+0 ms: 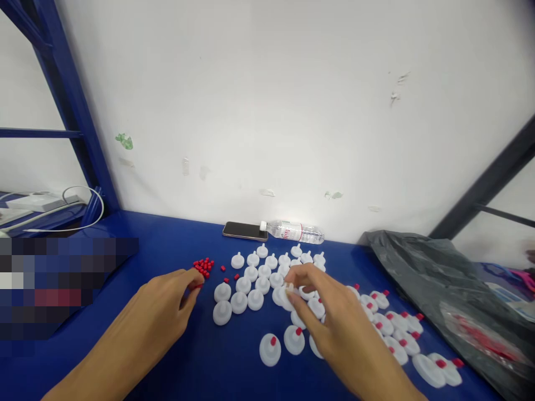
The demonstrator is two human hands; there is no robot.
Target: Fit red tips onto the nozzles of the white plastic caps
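Note:
My left hand (pixel 169 303) rests on the blue table (pixel 167 245), its fingers pinched on a small red cap just below a heap of red caps (pixel 204 267). My right hand (pixel 321 312) reaches over a cluster of white round lids (pixel 254 278), with its fingers closed on one white lid (pixel 284 295). Several white lids that carry red caps (pixel 397 328) lie to the right and in front of that hand.
A phone (pixel 244 230) and a lying water bottle (pixel 295 231) sit against the white wall. A grey plastic bag (pixel 443 284) holding red pieces lies at the right. Blue shelf posts (pixel 71 106) and white cables (pixel 62 206) are at the left.

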